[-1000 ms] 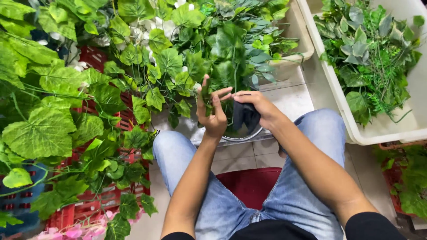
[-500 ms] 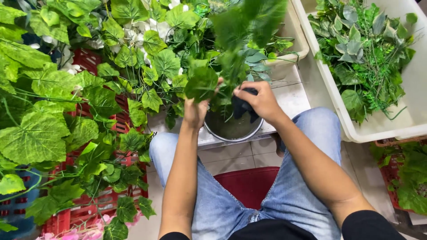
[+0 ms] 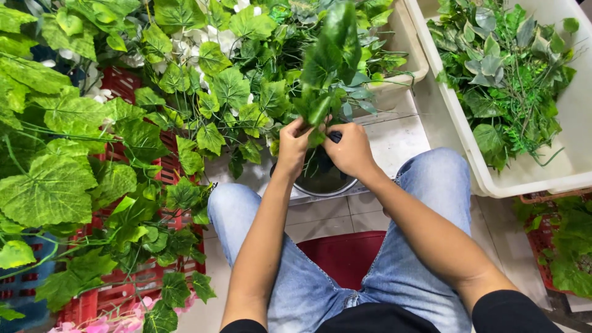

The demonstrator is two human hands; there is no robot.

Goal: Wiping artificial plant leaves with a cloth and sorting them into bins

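Observation:
My left hand (image 3: 293,145) and my right hand (image 3: 349,148) meet over a round dark pot (image 3: 324,180) that stands on the tiled floor between my knees. Both hands grip the base of an artificial green leafy sprig (image 3: 330,65), which rises upright out of them above the pot. My right hand also covers a small dark object near the stem; I cannot tell what it is. My legs in blue jeans (image 3: 431,203) frame the pot on both sides.
A big heap of artificial vine leaves (image 3: 74,179) lies on red crates (image 3: 117,290) at the left. A white tub (image 3: 555,166) with mixed green foliage stands at the right. A red stool seat (image 3: 345,256) shows between my legs. Another red crate with leaves (image 3: 558,253) sits lower right.
Both hands picked up a leafy sprig and lifted it upright over the pot. One second ago they were open-fingered near the pot's rim with no sprig raised.

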